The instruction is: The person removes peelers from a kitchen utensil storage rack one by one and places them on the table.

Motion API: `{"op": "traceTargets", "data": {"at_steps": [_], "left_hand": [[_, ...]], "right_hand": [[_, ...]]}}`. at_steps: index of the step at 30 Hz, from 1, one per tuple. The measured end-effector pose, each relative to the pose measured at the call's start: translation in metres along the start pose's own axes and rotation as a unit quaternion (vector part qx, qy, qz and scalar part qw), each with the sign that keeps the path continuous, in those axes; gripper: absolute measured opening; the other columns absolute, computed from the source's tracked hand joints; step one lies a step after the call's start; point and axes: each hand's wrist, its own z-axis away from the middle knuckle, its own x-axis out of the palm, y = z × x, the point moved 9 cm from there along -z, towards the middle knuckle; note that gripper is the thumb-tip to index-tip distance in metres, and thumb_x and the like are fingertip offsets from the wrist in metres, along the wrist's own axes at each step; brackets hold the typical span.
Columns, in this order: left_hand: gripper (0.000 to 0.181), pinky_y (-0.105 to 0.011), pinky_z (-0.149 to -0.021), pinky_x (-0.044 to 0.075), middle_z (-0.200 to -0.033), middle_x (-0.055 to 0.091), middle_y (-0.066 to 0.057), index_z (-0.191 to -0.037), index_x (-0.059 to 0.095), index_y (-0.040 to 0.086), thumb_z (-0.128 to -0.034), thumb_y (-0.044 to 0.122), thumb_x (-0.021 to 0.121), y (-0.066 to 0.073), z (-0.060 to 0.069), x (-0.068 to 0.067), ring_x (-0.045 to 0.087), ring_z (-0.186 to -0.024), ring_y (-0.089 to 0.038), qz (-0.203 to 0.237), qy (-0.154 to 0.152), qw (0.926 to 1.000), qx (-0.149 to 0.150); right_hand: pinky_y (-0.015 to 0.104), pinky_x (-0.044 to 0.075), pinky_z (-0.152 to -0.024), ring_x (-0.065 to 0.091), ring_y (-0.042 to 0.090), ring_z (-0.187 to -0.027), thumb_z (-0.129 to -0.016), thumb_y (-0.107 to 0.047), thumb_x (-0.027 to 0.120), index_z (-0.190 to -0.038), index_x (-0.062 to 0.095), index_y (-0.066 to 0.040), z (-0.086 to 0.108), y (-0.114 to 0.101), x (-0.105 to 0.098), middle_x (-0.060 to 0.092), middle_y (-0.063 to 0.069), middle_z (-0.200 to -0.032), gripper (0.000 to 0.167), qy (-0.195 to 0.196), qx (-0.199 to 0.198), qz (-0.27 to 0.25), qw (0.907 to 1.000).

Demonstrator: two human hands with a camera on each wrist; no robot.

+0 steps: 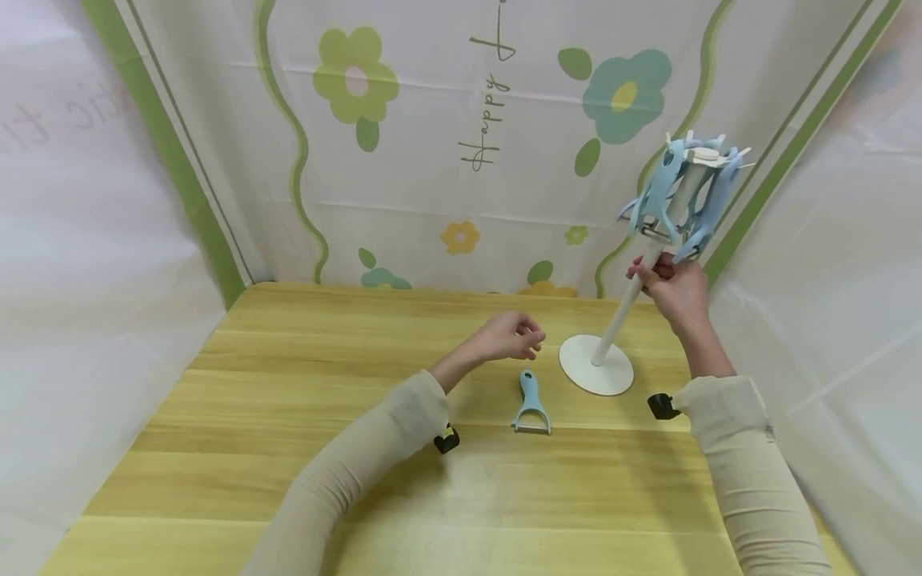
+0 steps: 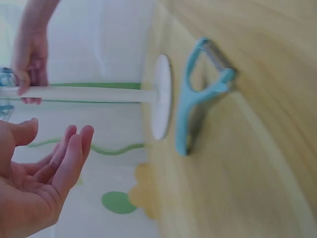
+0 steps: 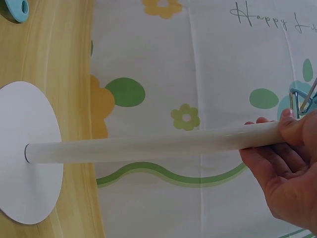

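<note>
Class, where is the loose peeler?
In the head view, the loose peeler lies on the table, left of the white base, by the left hand.

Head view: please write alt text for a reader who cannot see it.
A person's right hand grips a white stand hung with blue peelers; the empty left hand is near a loose peeler on a wooden table.

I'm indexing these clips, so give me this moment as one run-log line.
left hand: empty, near loose peeler | right hand: holds white pole | loose peeler: on table | blue peelers: hung around pole top
</note>
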Motion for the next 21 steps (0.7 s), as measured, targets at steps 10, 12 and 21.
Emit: {"op": "traceTargets", "data": {"at_steps": [10,12,21], "left_hand": [[0.025,-0.026,-0.078,0.061,-0.111,0.070,-0.021,-0.122,0.060,-0.003,-0.1036,0.013,0.054,0.052,-0.009,-0.009,0.074,-0.093,-0.023,0.019,-0.008,0.9970,0.075],[0.025,-0.028,-0.081,0.061,-0.113,0.069,-0.022,-0.122,0.060,-0.003,-0.1036,0.012,0.054,0.061,-0.012,-0.010,0.073,-0.096,-0.023,0.021,-0.006,0.9960,0.086],[0.033,-0.020,-0.088,0.056,-0.121,0.070,-0.016,-0.130,0.059,-0.002,-0.1014,0.014,0.058,0.101,-0.019,-0.016,0.069,-0.110,-0.021,0.011,0.026,0.9889,0.146]], "right_hand": [[0.007,0.053,-0.073,0.063,-0.009,-0.085,-0.100,-0.022,0.061,-0.118,0.062,0.004,0.000,-0.001,-0.003,0.065,-0.022,-0.086,0.031,0.005,-0.015,0.004,0.9999],[0.007,0.053,-0.073,0.063,-0.008,-0.085,-0.100,-0.022,0.061,-0.117,0.062,0.003,0.000,-0.002,-0.002,0.066,-0.022,-0.086,0.031,0.004,-0.018,0.005,0.9998],[0.008,0.053,-0.071,0.063,-0.008,-0.085,-0.100,-0.024,0.061,-0.116,0.062,0.001,-0.001,-0.002,-0.002,0.066,-0.021,-0.087,0.031,0.003,-0.019,0.012,0.9997]]}}
